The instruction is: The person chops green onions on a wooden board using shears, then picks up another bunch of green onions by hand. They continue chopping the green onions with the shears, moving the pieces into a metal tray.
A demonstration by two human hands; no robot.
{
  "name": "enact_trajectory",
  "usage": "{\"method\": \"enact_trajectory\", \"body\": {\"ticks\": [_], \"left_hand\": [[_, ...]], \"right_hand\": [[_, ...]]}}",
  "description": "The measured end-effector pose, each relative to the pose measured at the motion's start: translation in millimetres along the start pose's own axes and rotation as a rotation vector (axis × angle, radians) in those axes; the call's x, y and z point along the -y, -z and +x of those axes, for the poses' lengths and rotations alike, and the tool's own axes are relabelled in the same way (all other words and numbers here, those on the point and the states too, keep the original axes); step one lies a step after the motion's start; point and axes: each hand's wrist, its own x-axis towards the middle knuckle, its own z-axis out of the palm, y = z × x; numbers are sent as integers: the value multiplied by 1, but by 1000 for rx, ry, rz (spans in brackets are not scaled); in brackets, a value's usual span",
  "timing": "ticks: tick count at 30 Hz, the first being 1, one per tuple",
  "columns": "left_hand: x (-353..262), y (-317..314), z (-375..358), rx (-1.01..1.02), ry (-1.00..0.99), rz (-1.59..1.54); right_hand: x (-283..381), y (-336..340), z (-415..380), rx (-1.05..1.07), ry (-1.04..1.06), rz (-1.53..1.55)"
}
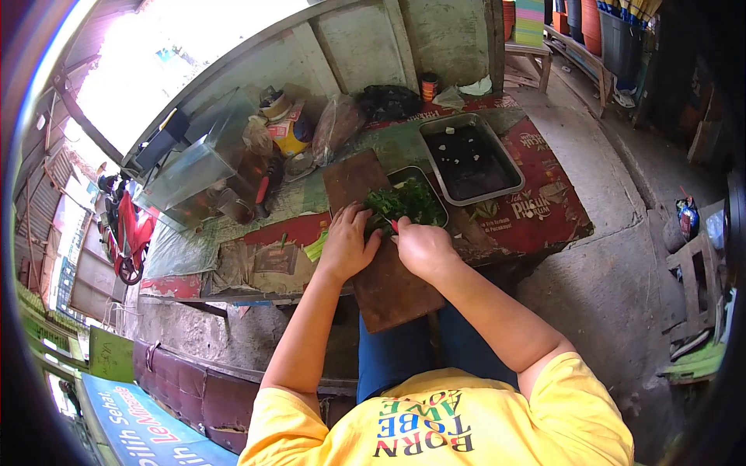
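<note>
A wooden cutting board [392,291] lies across the table's near edge. On its left side, my left hand [348,242] is closed on green stalks [317,246], whose pale ends stick out to the left. My right hand [423,247] is wrapped round the red handle of a knife [395,226]; the blade is mostly hidden between the hands and the leaves. Chopped leafy greens [406,202] lie just beyond both hands, partly in a small metal tray [414,172] behind the board.
A larger metal tray [509,185] with a few white bits stands at the back right. A glass case [183,179], plastic bags [339,128], a red-handled tool [263,189] and an orange can [429,87] are farther back and left. A bench [175,380] is at the lower left.
</note>
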Motion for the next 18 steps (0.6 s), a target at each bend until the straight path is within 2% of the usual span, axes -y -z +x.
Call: {"method": "enact_trajectory", "body": {"ticks": [5, 12, 18], "left_hand": [[6, 6, 0, 72, -27, -51], [10, -11, 0, -9, -21, -5], [10, -18, 0, -86, -25, 13]], "right_hand": [[9, 2, 12, 66, -22, -21], [9, -3, 24, 37, -37, -13], [-2, 4, -9, 81, -32, -11]]}}
